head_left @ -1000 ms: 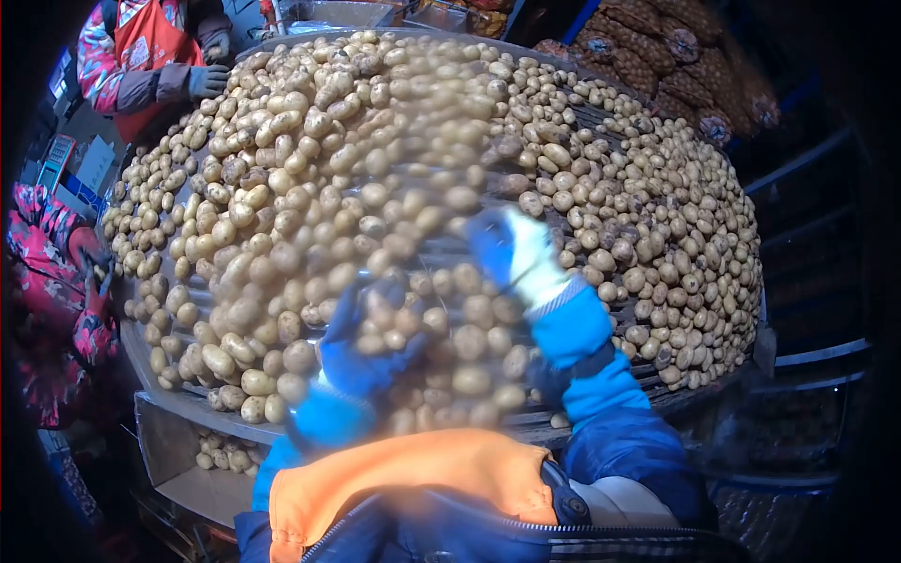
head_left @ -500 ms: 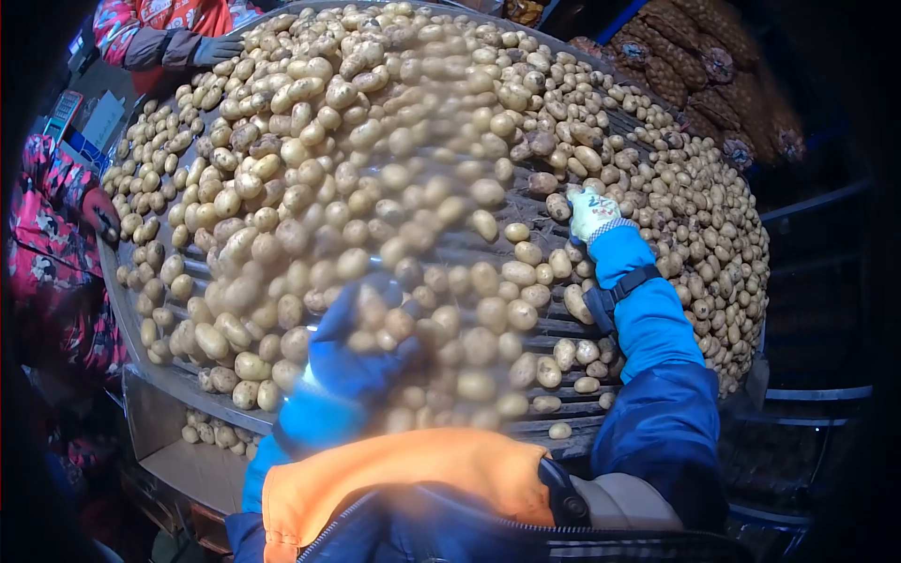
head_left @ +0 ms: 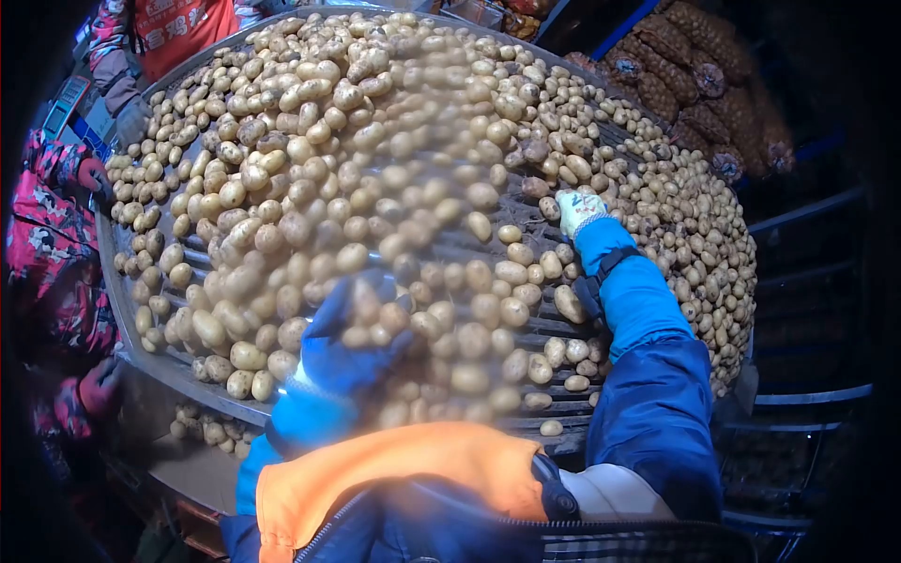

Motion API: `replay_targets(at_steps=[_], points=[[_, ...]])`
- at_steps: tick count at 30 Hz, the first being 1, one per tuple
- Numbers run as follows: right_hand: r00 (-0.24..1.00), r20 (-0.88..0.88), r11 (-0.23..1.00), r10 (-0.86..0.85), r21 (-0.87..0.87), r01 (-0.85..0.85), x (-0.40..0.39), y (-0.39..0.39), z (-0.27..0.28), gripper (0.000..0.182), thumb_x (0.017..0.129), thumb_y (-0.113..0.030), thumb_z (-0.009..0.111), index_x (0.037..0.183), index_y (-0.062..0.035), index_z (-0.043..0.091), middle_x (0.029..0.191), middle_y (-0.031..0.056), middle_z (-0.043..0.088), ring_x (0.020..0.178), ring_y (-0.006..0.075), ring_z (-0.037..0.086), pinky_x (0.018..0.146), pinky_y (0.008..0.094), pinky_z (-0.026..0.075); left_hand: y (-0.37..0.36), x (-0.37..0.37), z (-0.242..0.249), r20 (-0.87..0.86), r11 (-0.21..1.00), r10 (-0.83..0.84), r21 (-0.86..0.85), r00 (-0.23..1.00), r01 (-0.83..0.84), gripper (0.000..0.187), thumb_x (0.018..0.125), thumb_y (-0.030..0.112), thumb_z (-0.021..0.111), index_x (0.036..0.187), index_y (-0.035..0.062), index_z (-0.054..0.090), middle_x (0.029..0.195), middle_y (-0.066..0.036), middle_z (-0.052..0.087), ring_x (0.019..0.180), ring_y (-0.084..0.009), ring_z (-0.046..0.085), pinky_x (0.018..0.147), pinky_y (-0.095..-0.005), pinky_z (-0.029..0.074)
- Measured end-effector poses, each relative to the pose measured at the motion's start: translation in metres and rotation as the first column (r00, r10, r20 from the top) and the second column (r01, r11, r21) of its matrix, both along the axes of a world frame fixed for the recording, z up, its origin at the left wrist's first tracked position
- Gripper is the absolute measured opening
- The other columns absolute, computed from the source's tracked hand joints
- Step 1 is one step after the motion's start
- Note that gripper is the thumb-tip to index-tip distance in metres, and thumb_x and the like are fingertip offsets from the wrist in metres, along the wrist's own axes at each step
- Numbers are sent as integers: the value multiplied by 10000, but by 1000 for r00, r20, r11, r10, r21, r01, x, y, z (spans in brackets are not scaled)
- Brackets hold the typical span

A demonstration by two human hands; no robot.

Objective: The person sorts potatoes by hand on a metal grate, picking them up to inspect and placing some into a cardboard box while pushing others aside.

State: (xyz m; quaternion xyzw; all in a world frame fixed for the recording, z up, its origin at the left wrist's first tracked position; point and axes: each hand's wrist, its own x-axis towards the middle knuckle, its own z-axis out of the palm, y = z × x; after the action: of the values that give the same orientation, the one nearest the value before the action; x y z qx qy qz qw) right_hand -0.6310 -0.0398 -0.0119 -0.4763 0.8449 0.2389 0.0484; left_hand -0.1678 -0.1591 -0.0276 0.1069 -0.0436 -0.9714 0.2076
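Potatoes (head_left: 272,169) lie heaped over a slatted metal table (head_left: 554,324). My left hand (head_left: 352,338), in a blue glove, is among the potatoes at the near middle; it is blurred, with several potatoes lying at its palm and fingers, and I cannot make out its grip. My right hand (head_left: 579,208), in a pale patterned glove, reaches to the right of the middle. Its fingers are bent down beside a dark potato (head_left: 550,208), and whatever is under them is hidden. A smudge blurs the middle of the view.
Along the left edge stands a person in a pink patterned jacket (head_left: 56,225). Another person in a red apron (head_left: 183,33) is at the upper left. Filled net sacks (head_left: 694,75) are stacked at the upper right. Below the left rim, a box (head_left: 188,464) holds potatoes.
The view has shifted slightly. The upper left person's gloved hand has moved left along the rim. The pink-jacketed person's second hand now shows lower down. My hands have barely moved among the potatoes.
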Motion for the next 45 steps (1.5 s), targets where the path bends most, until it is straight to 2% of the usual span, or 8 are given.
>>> replay_targets(at_steps=[5, 9, 18, 24, 34, 38, 41, 45], points=[[983, 100, 865, -157, -465, 185, -8, 32, -30, 367, 870, -189, 778, 1208, -79, 685, 1123, 176, 756, 1006, 370, 743, 837, 457, 596, 5, -1, 18, 236, 992, 76, -120, 969, -48, 654, 841, 40, 873, 1423, 42, 576, 1313, -75, 672, 1201, -180, 631, 1035, -357, 549], [325, 930, 579, 173, -363, 730, 109, 36, 26, 433, 862, -83, 846, 1254, -12, 675, 1099, 47, 737, 978, 115, 688, 796, 284, 590, 10, -17, -5, 174, 999, 12, -37, 985, -6, 692, 854, 134, 897, 1436, 21, 540, 1411, -92, 658, 1265, -168, 625, 1090, -344, 524], [-9, 923, 770, 384, -315, 555, 282, -11, 91, 445, 873, -66, 848, 1282, 19, 693, 1158, 92, 751, 1050, 191, 711, 938, 352, 593, 4, 1, 11, -357, 927, -24, 343, 934, 155, 484, 1077, 160, 613, 1529, 50, 479, 1529, -215, 544, 1367, -353, 579, 1156, -570, 493], [360, 794, 800, 489, -573, 177, 308, -37, 86, 345, 988, -278, 752, 1286, -106, 724, 971, 114, 760, 908, 143, 730, 801, 310, 579, 9, 36, -2, -97, 975, 3, 219, 995, 19, 707, 981, 8, 718, 1613, 69, 407, 1531, -169, 540, 1393, -331, 556, 1119, -579, 528], [-4, 865, 785, 502, -454, 420, 340, -49, 77, 424, 972, -174, 761, 1359, -32, 658, 1216, 173, 748, 1034, 200, 742, 881, 320, 575, 17, 99, 7, -66, 864, 206, -456, 976, -213, 676, 980, 116, 694, 1594, 110, 413, 1497, -153, 546, 1328, -327, 601, 1104, -522, 534], [296, 403, 496, 866, -763, -413, 352, -87, 108, 553, 825, -233, 841, 1329, -65, 689, 1287, 201, 675, 1172, 373, 670, 999, 428, 540, 18, 114, 10, -124, 803, 220, -540, 968, -252, 623, 1003, 178, 650, 1579, 122, 419, 1431, -157, 602, 1298, -323, 622, 1085, -483, 545], [321, 731, 791, 603, -495, -359, 374, -94, 107, 519, 819, -224, 839, 1290, -48, 711, 1161, 173, 732, 1063, 386, 693, 924, 442, 554, 14, 121, 7, -203, 866, 148, -447, 968, -226, 644, 1010, 137, 636, 1603, 138, 385, 1426, -158, 611, 1288, -308, 631, 1073, -445, 550], [168, 430, 459, 887, -782, -421, 377, -97, 74, 443, 796, -218, 869, 1166, -20, 727, 1023, 170, 722, 959, 359, 696, 825, 439, 557, 11, 127, -18, -106, 826, 200, -517, 974, -225, 641, 1021, 98, 598, 1616, 146, 365, 1411, -139, 603, 1192, -275, 654, 991, -398, 564]])
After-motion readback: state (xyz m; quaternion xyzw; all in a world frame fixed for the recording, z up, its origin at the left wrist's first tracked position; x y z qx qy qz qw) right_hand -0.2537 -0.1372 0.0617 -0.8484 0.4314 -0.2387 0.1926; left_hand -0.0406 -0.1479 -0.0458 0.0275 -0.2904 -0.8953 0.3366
